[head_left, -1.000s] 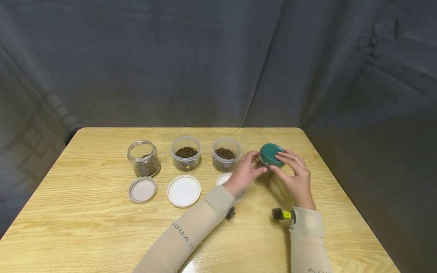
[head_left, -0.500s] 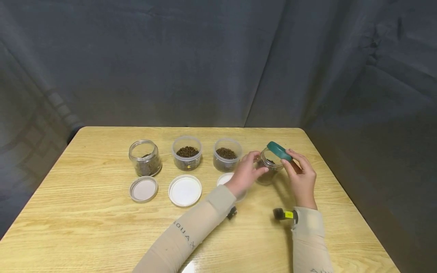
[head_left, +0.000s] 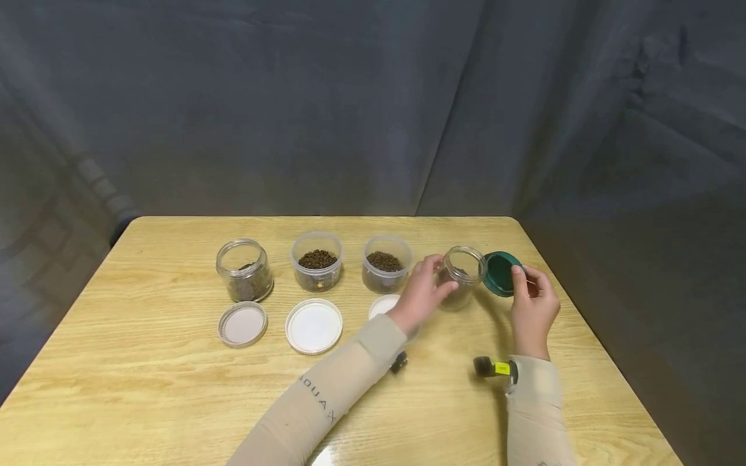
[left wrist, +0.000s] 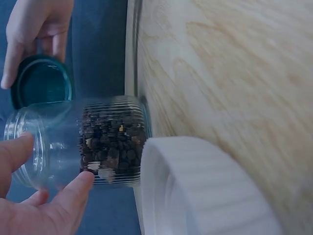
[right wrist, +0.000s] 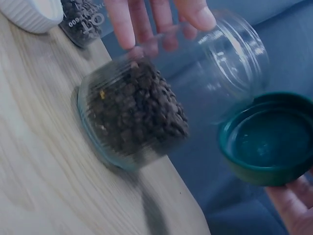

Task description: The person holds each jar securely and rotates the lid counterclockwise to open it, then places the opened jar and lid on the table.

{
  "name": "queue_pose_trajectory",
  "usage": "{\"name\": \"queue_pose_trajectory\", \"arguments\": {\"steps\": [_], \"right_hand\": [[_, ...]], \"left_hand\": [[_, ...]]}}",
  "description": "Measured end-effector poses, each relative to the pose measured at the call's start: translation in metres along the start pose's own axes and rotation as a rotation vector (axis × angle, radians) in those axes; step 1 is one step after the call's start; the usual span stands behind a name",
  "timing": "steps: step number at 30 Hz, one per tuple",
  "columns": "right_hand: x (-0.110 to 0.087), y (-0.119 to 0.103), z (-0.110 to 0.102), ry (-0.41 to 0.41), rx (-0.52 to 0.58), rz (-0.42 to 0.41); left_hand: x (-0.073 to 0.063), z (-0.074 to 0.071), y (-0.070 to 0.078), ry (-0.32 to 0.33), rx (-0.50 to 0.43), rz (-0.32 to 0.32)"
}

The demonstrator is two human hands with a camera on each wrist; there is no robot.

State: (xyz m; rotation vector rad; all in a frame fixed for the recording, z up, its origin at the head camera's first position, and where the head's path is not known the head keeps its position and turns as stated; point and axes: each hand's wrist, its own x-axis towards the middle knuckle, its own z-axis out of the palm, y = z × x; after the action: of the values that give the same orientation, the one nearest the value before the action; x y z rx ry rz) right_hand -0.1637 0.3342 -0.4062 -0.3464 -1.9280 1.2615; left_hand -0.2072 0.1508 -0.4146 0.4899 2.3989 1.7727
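Note:
My left hand (head_left: 421, 292) grips a clear glass jar (head_left: 464, 294) from its left side, thumb in front and fingers behind. The jar stands upright on the table with its mouth uncovered; dark brown pellets (left wrist: 115, 142) fill about its lower half. Just right of the jar's rim, my right hand (head_left: 535, 312) pinches a green lid (head_left: 500, 274) by its edge. The lid is tipped so that its hollow underside shows, and in the right wrist view it overlaps the jar's mouth.
Left of the jar stand two open plastic tubs (head_left: 384, 278) (head_left: 317, 278) and another open glass jar (head_left: 249, 285), all holding brown pellets. In front lie white lids (head_left: 315, 325) (head_left: 243, 323); another white lid (head_left: 381, 305) is partly behind the left forearm. A dark curtain (head_left: 280, 116) hangs behind the table.
The green lid has come off the jar, moved right and turned over in my right hand. My left hand has stayed on the jar.

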Motion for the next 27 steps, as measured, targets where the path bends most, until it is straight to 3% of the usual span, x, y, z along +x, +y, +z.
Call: {"name": "queue_pose_trajectory", "arguments": {"steps": [9,15,21,27], "right_hand": [[0.007,0.01,-0.019,-0.17,-0.124,0.257],[0.005,0.016,-0.028,-0.361,-0.186,0.409],[0.0,0.022,-0.026,-0.567,-0.192,0.436],[-0.005,0.025,-0.021,-0.671,-0.083,0.486]], "left_hand": [[0.008,0.003,0.001,0.028,0.008,0.011],[0.013,0.004,0.001,0.052,0.015,-0.003],[0.015,0.004,0.002,0.058,0.001,-0.023],[0.02,0.007,0.001,0.067,0.07,0.006]]}}
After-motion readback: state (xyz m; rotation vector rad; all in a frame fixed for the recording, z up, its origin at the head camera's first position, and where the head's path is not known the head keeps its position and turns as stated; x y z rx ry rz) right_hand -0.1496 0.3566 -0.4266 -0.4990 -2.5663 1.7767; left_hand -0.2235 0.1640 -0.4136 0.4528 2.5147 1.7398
